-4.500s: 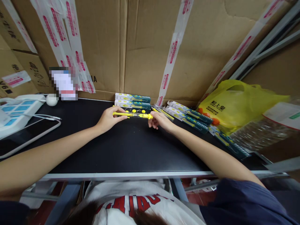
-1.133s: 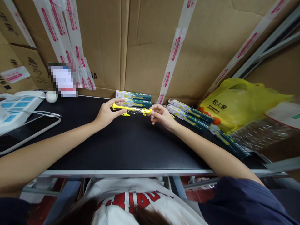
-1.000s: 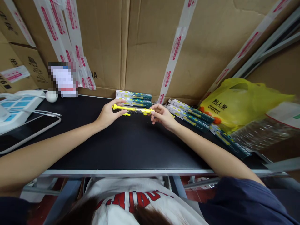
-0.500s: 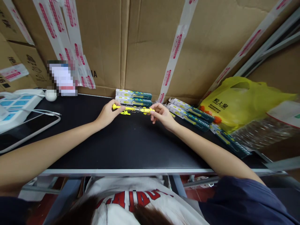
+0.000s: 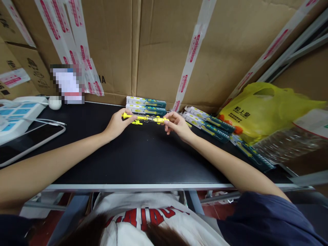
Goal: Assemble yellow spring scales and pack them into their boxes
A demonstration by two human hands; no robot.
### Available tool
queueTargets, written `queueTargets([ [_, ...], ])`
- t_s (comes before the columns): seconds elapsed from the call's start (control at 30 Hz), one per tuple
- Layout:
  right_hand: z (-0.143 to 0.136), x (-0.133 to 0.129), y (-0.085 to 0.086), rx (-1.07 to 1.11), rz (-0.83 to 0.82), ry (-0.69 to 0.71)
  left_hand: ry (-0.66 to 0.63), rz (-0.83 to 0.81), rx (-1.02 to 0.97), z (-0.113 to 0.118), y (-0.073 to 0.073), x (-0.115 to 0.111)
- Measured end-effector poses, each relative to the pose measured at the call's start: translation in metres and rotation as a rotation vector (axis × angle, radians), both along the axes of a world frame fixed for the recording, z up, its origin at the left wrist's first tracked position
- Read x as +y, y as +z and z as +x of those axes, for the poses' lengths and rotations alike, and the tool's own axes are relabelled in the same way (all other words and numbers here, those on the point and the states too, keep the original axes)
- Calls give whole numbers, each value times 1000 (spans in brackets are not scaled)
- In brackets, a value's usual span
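Observation:
A slim yellow tool with a clear and metal-looking middle (image 5: 150, 119) is held level above the black table, between both hands. My left hand (image 5: 118, 123) is closed on its left end, thumb along the shaft. Thumb and fingers of my right hand (image 5: 178, 126) pinch its right end. Small yellow parts (image 5: 137, 122) lie on the table just behind and below the tool, partly hidden by it. Two slim white-and-green boxes (image 5: 146, 106) rest behind the hands, against the cardboard.
More slim boxes (image 5: 206, 124) lie at the right, beside a yellow plastic bag (image 5: 256, 109) and clear plastic packaging (image 5: 284, 147). At the left are a white power strip (image 5: 22, 114), a tablet (image 5: 30, 140), a white ball (image 5: 54, 102) and a blurred-out phone (image 5: 68, 83).

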State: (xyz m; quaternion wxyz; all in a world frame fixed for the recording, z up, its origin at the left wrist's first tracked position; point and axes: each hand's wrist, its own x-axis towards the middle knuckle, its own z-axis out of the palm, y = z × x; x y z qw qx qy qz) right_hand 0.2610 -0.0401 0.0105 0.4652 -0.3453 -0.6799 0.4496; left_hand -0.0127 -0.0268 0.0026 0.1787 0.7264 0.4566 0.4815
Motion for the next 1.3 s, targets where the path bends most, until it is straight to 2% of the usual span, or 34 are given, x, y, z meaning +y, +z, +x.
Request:
queueTargets([
  [0.33, 0, 0, -2, -12, 22, -5, 5, 27, 23, 2, 2, -6],
  [0.57, 0, 2, -2, 6, 29, -3, -4, 4, -11, 3, 0, -2],
  [0.83, 0, 6, -9, -1, 32, -92, -39, -15, -87, 2, -7, 5],
  [1.3, -2, 3, -9, 44, 28, -2, -80, -12, -143, 2, -8, 7],
])
